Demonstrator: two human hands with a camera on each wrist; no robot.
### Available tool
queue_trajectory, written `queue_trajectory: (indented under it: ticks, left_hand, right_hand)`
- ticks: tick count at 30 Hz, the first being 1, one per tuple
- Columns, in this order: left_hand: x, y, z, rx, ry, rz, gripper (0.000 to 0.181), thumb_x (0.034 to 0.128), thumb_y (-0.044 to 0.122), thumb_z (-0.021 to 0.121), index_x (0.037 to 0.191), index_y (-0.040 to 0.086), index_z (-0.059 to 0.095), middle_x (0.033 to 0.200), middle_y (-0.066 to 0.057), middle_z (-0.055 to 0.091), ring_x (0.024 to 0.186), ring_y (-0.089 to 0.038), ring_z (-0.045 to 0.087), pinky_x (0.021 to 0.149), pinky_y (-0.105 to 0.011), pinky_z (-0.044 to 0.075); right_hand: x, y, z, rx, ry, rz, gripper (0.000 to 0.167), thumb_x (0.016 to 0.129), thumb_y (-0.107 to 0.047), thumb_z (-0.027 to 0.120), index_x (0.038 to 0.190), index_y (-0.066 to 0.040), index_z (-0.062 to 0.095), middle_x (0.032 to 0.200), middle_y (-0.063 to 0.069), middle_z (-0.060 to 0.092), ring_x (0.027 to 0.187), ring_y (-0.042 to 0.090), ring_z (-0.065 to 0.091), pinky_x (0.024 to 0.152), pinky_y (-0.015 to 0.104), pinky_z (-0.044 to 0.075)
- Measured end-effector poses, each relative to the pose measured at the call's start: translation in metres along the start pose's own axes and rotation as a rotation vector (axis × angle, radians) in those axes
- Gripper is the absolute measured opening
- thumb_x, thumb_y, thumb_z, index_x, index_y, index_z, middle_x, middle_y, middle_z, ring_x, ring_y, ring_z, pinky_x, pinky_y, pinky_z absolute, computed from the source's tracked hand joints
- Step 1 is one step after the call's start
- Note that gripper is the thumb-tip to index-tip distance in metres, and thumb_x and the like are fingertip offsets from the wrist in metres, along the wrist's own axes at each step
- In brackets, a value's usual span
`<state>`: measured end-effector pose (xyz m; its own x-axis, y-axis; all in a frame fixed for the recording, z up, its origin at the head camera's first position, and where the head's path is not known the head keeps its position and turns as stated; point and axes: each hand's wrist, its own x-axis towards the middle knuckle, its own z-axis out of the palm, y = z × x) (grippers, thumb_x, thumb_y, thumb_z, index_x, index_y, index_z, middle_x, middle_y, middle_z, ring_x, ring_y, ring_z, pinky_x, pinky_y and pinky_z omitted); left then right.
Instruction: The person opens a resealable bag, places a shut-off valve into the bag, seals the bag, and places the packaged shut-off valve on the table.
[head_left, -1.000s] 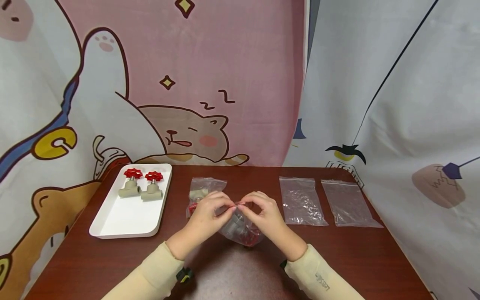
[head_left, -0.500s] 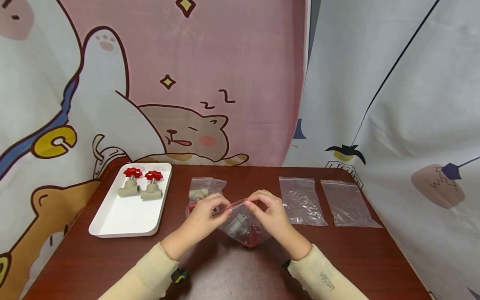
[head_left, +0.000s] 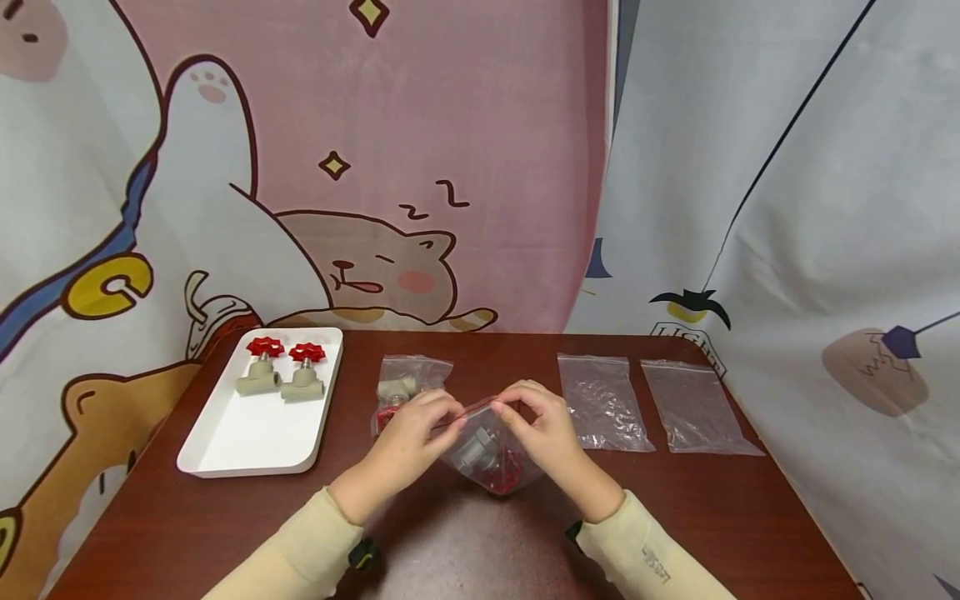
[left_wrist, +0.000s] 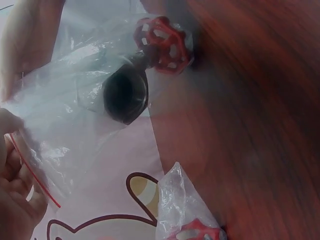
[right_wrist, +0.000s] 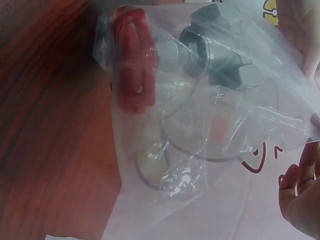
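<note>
Between both hands hangs a clear zip bag (head_left: 461,467) with a red seal strip along its top. Inside it is a grey valve (head_left: 480,448) with a red handwheel (left_wrist: 165,46). My left hand (head_left: 407,433) pinches the left end of the strip between thumb and finger. At the strip's other end, my right hand (head_left: 543,425) pinches the edge the same way. Behind the left hand lies another zip bag (head_left: 414,367) holding a beige valve (head_left: 396,388) with a red wheel; the hand covers part of it.
On the left stands a white tray (head_left: 247,442) with two beige valves (head_left: 303,383), red wheels up. Two flat zip bags, a nearer-left bag (head_left: 603,404) and a far-right bag (head_left: 697,408), lie on the brown table (head_left: 480,550). A printed curtain (head_left: 517,167) hangs behind the table.
One second ago the fingertips met at the middle of the bag's top. The hands have since spread apart along the red strip, stretching it; over the last half second they barely move.
</note>
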<state>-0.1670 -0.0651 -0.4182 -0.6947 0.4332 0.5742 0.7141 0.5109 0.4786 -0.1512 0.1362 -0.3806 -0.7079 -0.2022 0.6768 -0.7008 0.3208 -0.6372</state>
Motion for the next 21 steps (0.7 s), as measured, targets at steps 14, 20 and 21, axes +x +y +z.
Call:
queue_trajectory:
  ticks: [14,20,21]
  left_hand:
    - [0.0021,0.0006,-0.0009,-0.12,-0.053,-0.112,0.008,0.0845,0.014,0.071,0.091,0.017,0.067,0.087,0.011,0.06,0.078,-0.004,0.053,0.071,-0.024,0.048]
    - [0.0035,0.0008,-0.0006,-0.158,-0.055,-0.134,0.007,0.0844,0.012,0.071,0.088,0.016,0.066,0.084,0.009,0.058,0.077,-0.005,0.053,0.069,-0.023,0.049]
    - [0.0036,0.0006,-0.0006,-0.16,-0.057,-0.14,0.007,0.0844,0.012,0.071,0.088,0.016,0.066,0.084,0.01,0.058,0.077,-0.005,0.052,0.069,-0.023,0.049]
  right_hand:
    - [-0.0026,0.0058,-0.001,0.027,0.003,0.066,0.008,0.078,0.009,0.069,0.079,0.002,0.066,0.075,0.013,0.065,0.072,0.017,0.058,0.062,0.024,0.046]
    - [-0.0029,0.0055,-0.0004,0.026,-0.003,0.055,0.009,0.077,0.01,0.069,0.079,0.001,0.067,0.075,0.012,0.065,0.072,0.017,0.058,0.061,0.023,0.046]
    - [-0.003,0.0056,-0.0003,0.027,-0.004,0.056,0.009,0.077,0.01,0.069,0.08,0.002,0.066,0.075,0.012,0.065,0.071,0.017,0.058,0.061,0.023,0.046]
